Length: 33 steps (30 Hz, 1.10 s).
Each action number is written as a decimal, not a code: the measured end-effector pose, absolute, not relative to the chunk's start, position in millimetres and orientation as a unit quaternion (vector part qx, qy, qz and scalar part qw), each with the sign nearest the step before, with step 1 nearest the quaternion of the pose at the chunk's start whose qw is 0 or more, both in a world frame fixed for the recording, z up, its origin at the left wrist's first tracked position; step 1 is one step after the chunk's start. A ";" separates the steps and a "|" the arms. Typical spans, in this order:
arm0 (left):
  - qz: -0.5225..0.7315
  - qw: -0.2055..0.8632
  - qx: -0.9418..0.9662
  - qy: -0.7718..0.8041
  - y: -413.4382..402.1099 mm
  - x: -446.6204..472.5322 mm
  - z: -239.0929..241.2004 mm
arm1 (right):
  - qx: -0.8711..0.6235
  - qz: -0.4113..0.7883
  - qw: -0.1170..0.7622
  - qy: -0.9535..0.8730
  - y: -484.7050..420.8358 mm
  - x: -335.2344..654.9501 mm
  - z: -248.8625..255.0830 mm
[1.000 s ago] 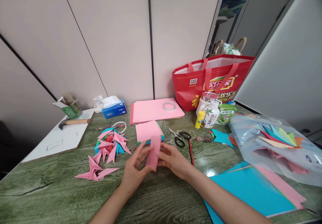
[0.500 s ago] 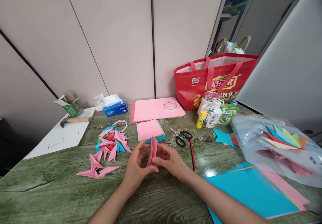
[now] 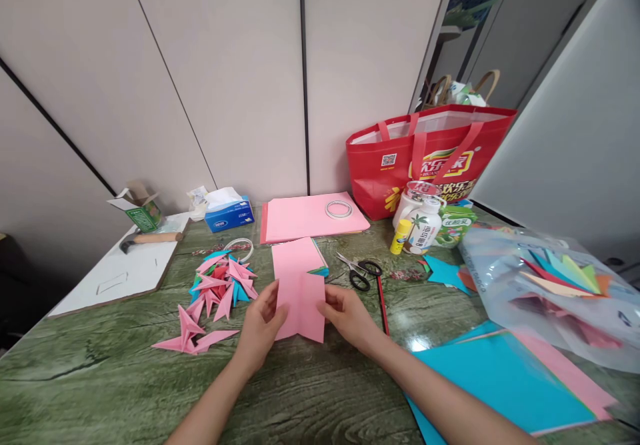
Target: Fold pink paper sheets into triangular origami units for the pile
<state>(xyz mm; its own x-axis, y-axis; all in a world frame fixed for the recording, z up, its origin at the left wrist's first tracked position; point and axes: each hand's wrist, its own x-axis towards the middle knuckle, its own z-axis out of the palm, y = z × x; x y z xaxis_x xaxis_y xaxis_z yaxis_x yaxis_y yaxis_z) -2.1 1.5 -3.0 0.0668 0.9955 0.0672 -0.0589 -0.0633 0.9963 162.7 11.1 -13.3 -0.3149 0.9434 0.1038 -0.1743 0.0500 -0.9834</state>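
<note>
A pink paper sheet (image 3: pixel 301 304), creased down its middle and spread wide, is held just above the green table (image 3: pixel 100 378). My left hand (image 3: pixel 261 328) pinches its left edge and my right hand (image 3: pixel 350 315) pinches its right edge. Right behind it lies a small stack of pink square sheets (image 3: pixel 295 257). To the left sits a pile of folded pink, red and blue paper points (image 3: pixel 223 282), with one pink folded piece (image 3: pixel 190 338) lying apart nearer me.
Black scissors (image 3: pixel 361 272) and a red pencil (image 3: pixel 381 302) lie right of my hands. A larger pink stack with a tape ring (image 3: pixel 339 209) sits behind. Red bag (image 3: pixel 425 158), bottles (image 3: pixel 423 225), glue stick (image 3: pixel 397 237), blue sheets (image 3: pixel 500 378), plastic bag of paper (image 3: pixel 545 292), tissue box (image 3: pixel 227 213), hammer (image 3: pixel 147 238).
The pink sheet was folded into a narrow strip between my hands; now it is opened out wide, with my hands moved apart to its two edges.
</note>
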 end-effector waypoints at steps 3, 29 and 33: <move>0.469 0.573 0.502 0.447 1.8 -5.1 -0.9 | -0.343 0.603 0.470 -0.546 14.8 167.5 -16.1; 0.501 0.699 0.343 0.379 0.9 -3.9 11.6 | -0.348 0.482 0.499 -0.630 18.8 177.2 -7.9; 0.528 0.709 0.371 0.285 1.6 -6.1 12.8 | -0.398 0.510 0.525 -0.554 21.9 177.6 -9.7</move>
